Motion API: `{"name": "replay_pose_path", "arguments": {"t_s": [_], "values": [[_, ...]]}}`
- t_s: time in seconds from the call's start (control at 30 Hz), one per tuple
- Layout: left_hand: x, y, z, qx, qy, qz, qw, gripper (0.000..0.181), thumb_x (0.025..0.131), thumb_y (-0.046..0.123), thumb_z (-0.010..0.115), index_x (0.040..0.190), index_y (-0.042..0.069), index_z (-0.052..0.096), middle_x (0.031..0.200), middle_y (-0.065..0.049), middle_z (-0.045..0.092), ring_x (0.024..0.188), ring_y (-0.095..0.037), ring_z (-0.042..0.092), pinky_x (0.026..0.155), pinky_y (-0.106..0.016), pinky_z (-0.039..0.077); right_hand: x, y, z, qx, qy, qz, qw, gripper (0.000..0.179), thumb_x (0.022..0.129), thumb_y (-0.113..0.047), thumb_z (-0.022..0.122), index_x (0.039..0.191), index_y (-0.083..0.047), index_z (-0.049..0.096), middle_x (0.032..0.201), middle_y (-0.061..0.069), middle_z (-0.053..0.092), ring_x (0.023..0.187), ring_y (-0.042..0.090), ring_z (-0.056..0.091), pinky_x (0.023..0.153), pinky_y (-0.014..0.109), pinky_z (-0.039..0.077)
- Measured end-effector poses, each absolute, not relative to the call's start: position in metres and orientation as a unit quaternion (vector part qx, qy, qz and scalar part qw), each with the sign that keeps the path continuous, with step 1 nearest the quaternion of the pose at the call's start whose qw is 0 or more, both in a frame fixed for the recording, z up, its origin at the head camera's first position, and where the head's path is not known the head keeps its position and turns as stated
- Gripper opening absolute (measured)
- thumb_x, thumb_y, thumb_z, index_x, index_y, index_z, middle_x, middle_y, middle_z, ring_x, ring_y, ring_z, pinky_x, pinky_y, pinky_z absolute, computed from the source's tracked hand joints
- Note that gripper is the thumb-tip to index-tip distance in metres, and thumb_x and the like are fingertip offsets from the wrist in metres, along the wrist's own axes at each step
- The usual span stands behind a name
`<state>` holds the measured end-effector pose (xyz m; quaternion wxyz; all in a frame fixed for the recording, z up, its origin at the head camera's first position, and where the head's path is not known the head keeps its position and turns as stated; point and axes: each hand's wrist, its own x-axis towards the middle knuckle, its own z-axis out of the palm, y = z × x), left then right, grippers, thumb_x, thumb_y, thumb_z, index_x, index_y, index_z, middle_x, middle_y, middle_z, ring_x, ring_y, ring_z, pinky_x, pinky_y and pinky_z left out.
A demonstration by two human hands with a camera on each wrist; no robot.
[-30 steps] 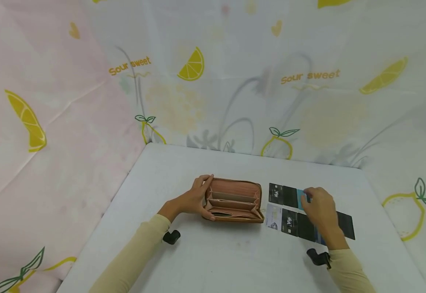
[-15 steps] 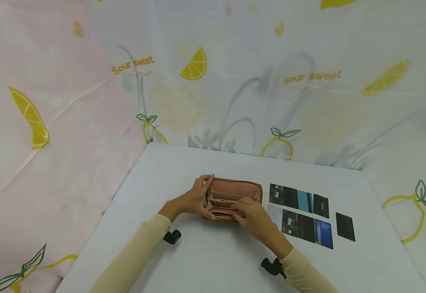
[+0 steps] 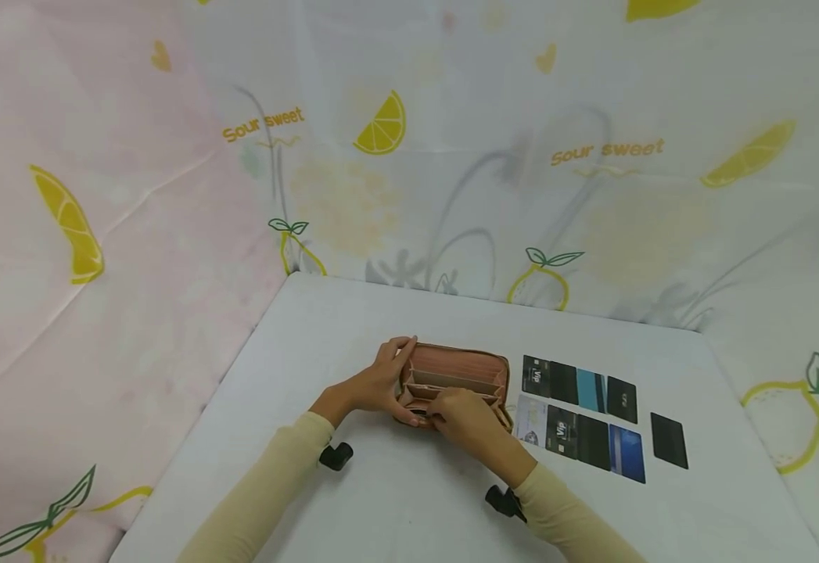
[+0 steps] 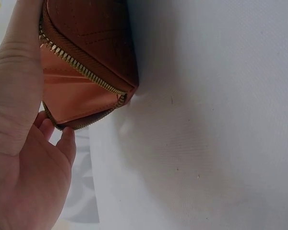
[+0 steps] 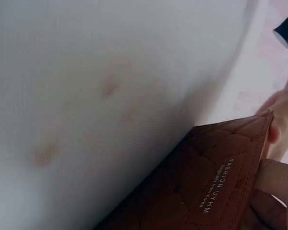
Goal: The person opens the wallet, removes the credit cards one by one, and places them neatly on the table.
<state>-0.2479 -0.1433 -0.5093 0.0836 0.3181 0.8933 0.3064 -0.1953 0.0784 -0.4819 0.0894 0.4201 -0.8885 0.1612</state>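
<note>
A brown zip-around wallet [image 3: 460,363] stands unzipped on the white table, its pink-lined compartments facing up. My left hand [image 3: 379,383] grips its left end, thumb at the front edge and fingers behind. In the left wrist view, fingertips [image 4: 67,139] rest against the zip edge of the wallet's folded side [image 4: 77,91]. My right hand [image 3: 468,422] reaches into the front pocket with bent fingers. In the right wrist view those fingers [image 5: 277,178] lie over the rim of the quilted, lettered front [image 5: 216,177]. I cannot tell whether they pinch a card inside.
Right of the wallet lie two rows of cards: black ones, a teal one [image 3: 590,389], a pale one [image 3: 532,418] and a blue one [image 3: 627,453]. A single black card [image 3: 669,440] lies apart at the far right. A lemon-print cloth [image 3: 451,156] hangs behind the table.
My right hand has moved left from the card rows to the wallet, then further left along its front pocket. A black card lies uncovered beside the teal one. My left hand keeps its grip.
</note>
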Motion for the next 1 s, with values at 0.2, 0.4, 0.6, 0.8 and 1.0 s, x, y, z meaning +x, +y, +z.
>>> {"name": "replay_pose_path", "arguments": {"t_s": [0.2, 0.4, 0.6, 0.8, 1.0], "values": [[-0.25, -0.141, -0.51, 0.318, 0.896, 0.299, 0.081, 0.14, 0.062, 0.058, 0.086, 0.157, 0.009, -0.004, 0.155, -0.007, 0.004, 0.139, -0.025, 0.011, 0.109, -0.043, 0.032, -0.193, 0.075, -0.488, 0.418, -0.888, 0.075, 0.177, 0.004, 0.081, -0.017, 0.08, 0.079, -0.018, 0.077, 0.066, -0.004, 0.06, 0.064, 0.012, 0.06, 0.054, 0.025, 0.05], [-0.252, -0.142, -0.513, 0.319, 0.897, 0.299, 0.07, 0.14, 0.062, 0.057, 0.087, 0.156, 0.002, 0.0, 0.154, -0.009, 0.006, 0.137, -0.027, 0.013, 0.108, -0.045, 0.032, -0.197, 0.076, -0.491, 0.439, -0.865, 0.072, 0.23, 0.012, 0.076, -0.01, 0.084, 0.076, -0.009, 0.072, 0.072, 0.001, 0.06, 0.067, 0.013, 0.058, 0.057, 0.025, 0.051], [-0.253, -0.142, -0.517, 0.319, 0.895, 0.302, 0.08, 0.137, 0.065, 0.056, 0.086, 0.156, 0.001, -0.001, 0.154, -0.009, 0.006, 0.137, -0.028, 0.014, 0.109, -0.046, 0.03, -0.2, 0.078, -0.489, 0.444, -0.855, 0.105, 0.246, 0.012, 0.072, -0.002, 0.082, 0.075, -0.008, 0.072, 0.075, 0.0, 0.062, 0.072, 0.014, 0.06, 0.062, 0.026, 0.051], [-0.253, -0.143, -0.518, 0.309, 0.896, 0.307, 0.092, 0.138, 0.064, 0.059, 0.085, 0.156, 0.003, -0.001, 0.155, -0.008, 0.007, 0.138, -0.027, 0.013, 0.109, -0.046, 0.03, -0.197, 0.078, -0.482, 0.451, -0.849, 0.121, 0.247, 0.013, 0.071, 0.0, 0.079, 0.076, -0.008, 0.071, 0.076, 0.0, 0.063, 0.073, 0.014, 0.059, 0.063, 0.025, 0.05], [-0.255, -0.143, -0.514, 0.305, 0.898, 0.303, 0.09, 0.138, 0.063, 0.06, 0.085, 0.156, 0.003, 0.001, 0.155, -0.007, 0.006, 0.138, -0.026, 0.012, 0.109, -0.045, 0.03, -0.198, 0.079, -0.479, 0.457, -0.847, 0.1, 0.251, 0.012, 0.076, -0.002, 0.08, 0.078, -0.01, 0.072, 0.077, -0.001, 0.062, 0.073, 0.013, 0.058, 0.062, 0.024, 0.05]]}}
